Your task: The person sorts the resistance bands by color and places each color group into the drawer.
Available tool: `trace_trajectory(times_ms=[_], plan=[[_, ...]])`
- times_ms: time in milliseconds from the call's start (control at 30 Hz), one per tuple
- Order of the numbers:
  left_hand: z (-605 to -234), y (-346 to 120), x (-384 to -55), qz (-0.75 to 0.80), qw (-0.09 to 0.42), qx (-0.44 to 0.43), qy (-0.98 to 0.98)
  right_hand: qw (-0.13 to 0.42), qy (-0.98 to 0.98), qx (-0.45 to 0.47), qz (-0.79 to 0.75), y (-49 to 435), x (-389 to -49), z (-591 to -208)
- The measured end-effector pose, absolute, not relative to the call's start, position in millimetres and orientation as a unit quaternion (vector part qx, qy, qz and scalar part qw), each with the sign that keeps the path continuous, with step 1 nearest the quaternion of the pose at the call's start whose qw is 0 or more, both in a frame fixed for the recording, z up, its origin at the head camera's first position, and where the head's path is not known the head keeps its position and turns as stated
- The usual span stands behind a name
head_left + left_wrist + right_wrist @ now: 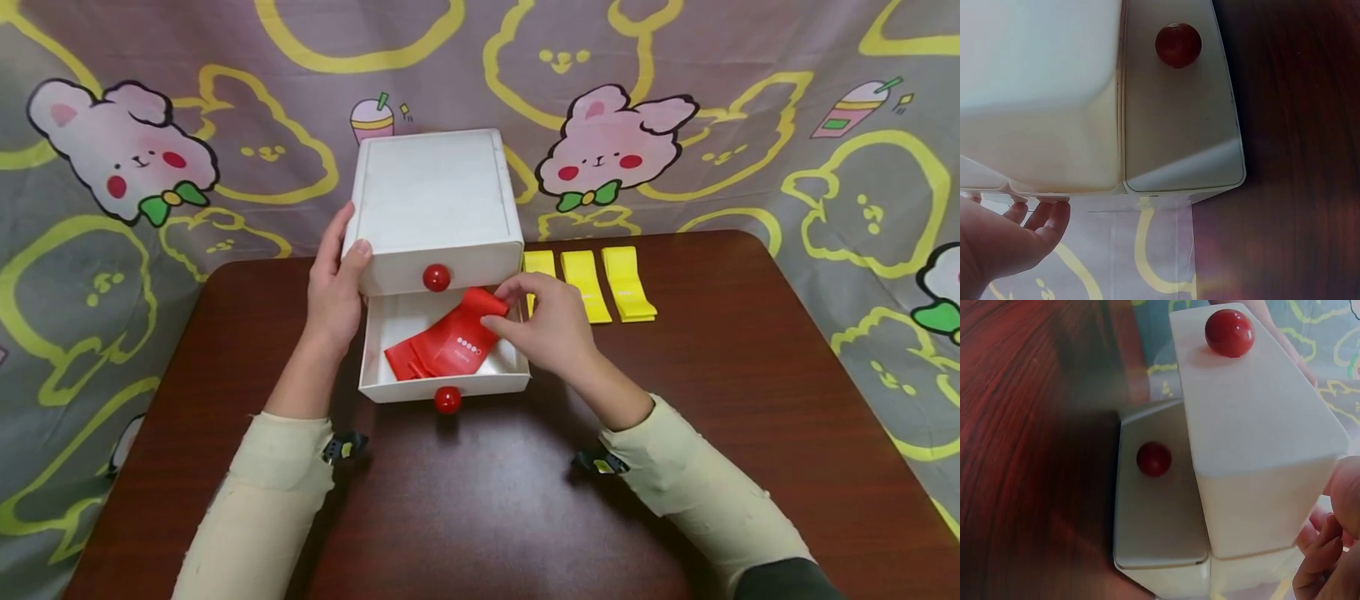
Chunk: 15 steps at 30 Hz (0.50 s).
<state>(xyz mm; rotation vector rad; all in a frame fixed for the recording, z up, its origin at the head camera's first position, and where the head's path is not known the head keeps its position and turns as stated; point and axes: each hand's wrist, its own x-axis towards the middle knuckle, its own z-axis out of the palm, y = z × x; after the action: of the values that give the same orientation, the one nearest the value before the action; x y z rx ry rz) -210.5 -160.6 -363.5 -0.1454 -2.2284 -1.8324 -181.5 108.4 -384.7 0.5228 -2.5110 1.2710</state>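
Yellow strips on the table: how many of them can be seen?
3: the left strip, nearest the white box and partly behind the right hand; the middle strip; the right strip. Others may be hidden behind the box.

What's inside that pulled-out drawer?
A red folded band lies inside the drawer; the right hand holds one end. Anything farther back is covered by the white cabinet.

The right hand (553, 327) hides part of the leftmost yellow strip (539, 262).

One red band (461, 337), three yellow bands (585, 287), two knobs (437, 277)
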Motion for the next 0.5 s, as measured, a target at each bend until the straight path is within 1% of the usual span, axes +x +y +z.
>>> trace_trajectory(times_ms=[233, 500], plan=[[-362.6, -159.8, -209.8, -0.625, 0.123, -0.049, -0.769, 0.18, -0.862, 0.168, 0.442, 123.1, -166.6, -383.5], [-362.9, -159.8, -209.9, -0.629, 0.12, -0.051, -0.767, 0.241, -0.797, 0.211, 0.513, 124.3, -127.0, -388.6]])
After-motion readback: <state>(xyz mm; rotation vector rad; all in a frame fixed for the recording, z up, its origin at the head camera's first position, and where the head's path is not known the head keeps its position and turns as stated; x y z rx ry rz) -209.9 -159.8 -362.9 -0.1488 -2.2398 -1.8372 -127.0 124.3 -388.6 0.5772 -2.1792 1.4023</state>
